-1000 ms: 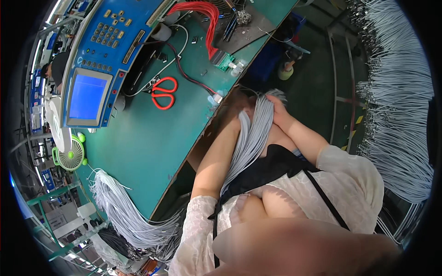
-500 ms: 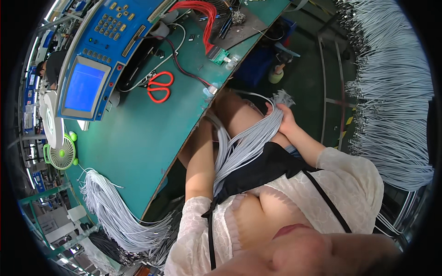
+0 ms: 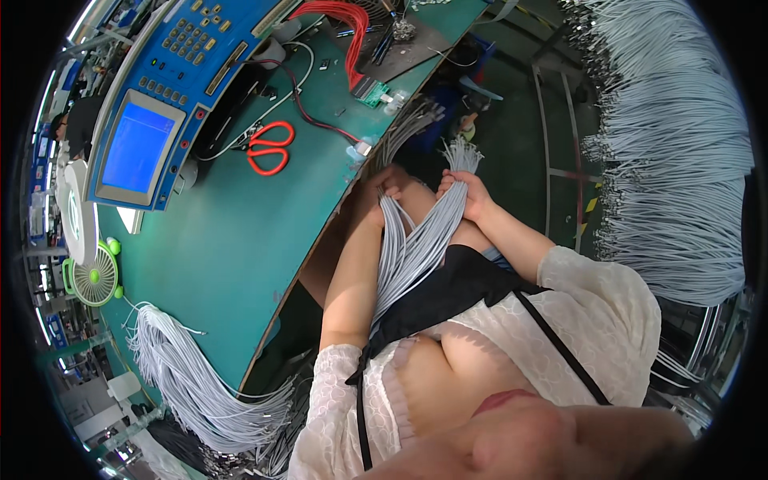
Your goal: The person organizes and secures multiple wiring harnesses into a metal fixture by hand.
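Observation:
A thick bundle of grey cables lies bent across my lap, its two ends side by side beyond my knees. My right hand is closed around one end, and the cable tips fan out above the fist. By the table's edge, my left hand is closed around the other end, partly in shadow. More cable ends spread out past that hand, next to the table's edge.
The green table on my left bears red-handled scissors, a blue tester with a screen, a green circuit board with red wires and a small fan. Another grey cable bundle hangs over its near end. Many cables hang at right.
My left hand has come further into sight, with its cable ends now showing past the table's edge. The right hand's end of the bundle is gathered and points more upright. The view has shifted slightly.

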Demonstrator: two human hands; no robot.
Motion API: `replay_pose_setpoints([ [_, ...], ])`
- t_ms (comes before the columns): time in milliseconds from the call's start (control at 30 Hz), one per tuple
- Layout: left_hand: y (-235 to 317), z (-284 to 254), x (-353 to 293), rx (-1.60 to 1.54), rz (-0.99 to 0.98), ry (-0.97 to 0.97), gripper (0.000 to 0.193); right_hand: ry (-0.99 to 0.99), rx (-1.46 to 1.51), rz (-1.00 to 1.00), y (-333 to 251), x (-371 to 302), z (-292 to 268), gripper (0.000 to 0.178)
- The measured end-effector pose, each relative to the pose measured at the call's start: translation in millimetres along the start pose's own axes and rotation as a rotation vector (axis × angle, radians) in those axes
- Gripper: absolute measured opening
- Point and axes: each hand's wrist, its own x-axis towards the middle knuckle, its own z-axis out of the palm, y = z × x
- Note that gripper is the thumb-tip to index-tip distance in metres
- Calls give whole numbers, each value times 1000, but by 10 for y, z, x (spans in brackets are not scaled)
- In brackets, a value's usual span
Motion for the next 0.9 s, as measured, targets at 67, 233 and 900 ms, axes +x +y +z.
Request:
replay_pose_setpoints([
  [67,41,-201,75,126,121,119,17,255,-102,-192,88,-163,146,13],
  [233,4,-733,186,289,317,367,16,392,-20,-343,96,-368,179,9],
  [900,-509,1095,-1215,395,667,-37,37,-424,-1993,148,722,-324,1508,48],
])
